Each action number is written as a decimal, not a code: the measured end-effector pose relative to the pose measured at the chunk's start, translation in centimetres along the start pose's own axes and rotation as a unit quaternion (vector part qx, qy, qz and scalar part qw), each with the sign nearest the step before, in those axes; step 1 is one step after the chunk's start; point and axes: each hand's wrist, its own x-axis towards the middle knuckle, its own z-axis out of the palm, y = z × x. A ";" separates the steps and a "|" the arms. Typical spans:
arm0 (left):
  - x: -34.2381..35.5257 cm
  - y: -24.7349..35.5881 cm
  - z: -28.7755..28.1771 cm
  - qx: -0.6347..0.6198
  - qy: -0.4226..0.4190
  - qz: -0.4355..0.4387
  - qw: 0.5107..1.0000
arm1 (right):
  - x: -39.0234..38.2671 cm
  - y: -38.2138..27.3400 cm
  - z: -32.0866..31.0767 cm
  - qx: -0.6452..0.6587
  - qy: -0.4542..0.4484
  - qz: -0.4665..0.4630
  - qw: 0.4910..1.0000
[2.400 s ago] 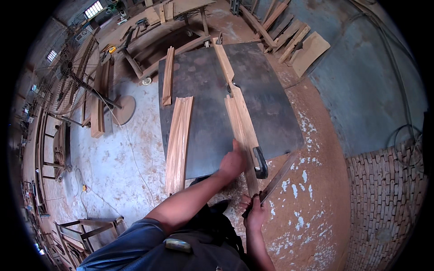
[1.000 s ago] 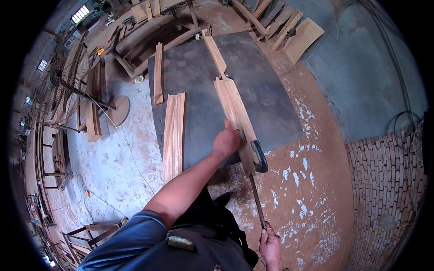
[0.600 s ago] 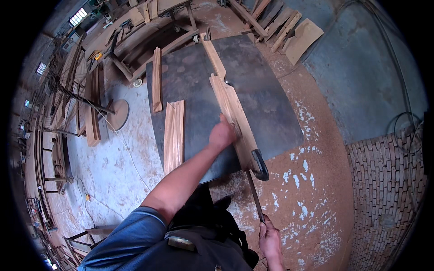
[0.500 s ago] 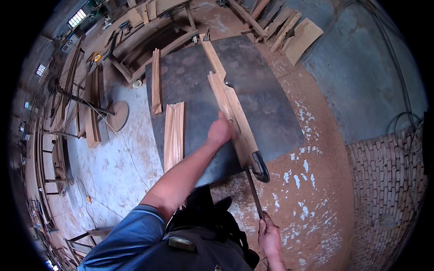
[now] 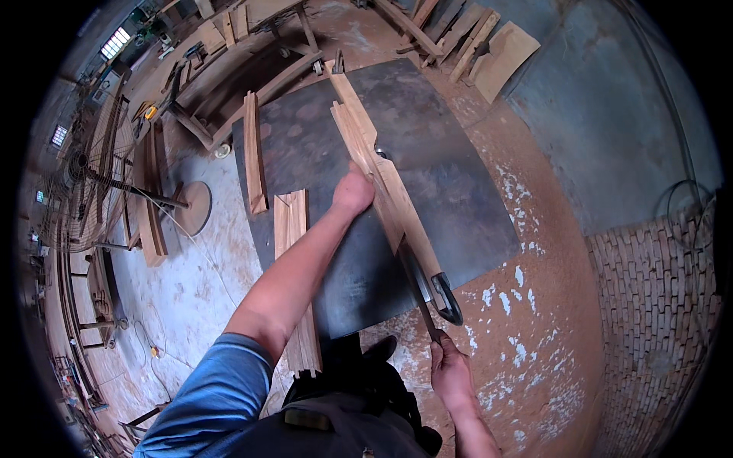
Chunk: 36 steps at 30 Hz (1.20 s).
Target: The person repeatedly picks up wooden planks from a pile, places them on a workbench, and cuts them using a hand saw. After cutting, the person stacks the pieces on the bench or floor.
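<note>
A grooved wooden strip (image 5: 353,133) lies lengthwise against a pale notched board (image 5: 408,214) on a dark metal tabletop (image 5: 466,175). My left hand (image 5: 355,189) is closed round the strip near its middle. In my right hand (image 5: 452,374), beyond the table's near edge, is the near end of a long dark flat metal bar (image 5: 421,301). The bar's far end meets the strip's near end. A black curved clamp-like piece (image 5: 444,299) sits at the board's near end; a smaller metal piece (image 5: 338,61) is at its far end.
Two more grooved wooden pieces lie on the table's left, a thin one (image 5: 253,156) and a wider one (image 5: 290,221) beneath my left forearm. Left of the table stand a caged fan (image 5: 84,183) and stacked timber (image 5: 149,221). Stacked bricks (image 5: 649,305) are at the right.
The strip has slid away from me along the board, and my left hand has moved forward with it. My right hand and the bar have come forward too, nearer the table.
</note>
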 end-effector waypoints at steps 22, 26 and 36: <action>13.3 -1.1 -5.7 -0.044 0.044 0.000 0.998 | 10.9 -9.1 1.8 -0.018 0.030 -0.052 0.998; 15.0 -1.1 -6.7 -0.044 0.045 -0.001 0.998 | 12.5 -10.3 2.2 -0.016 0.036 -0.067 0.997; 15.2 2.1 -9.7 0.037 0.000 -0.076 0.996 | 18.2 -14.6 4.2 -0.004 0.001 -0.101 0.995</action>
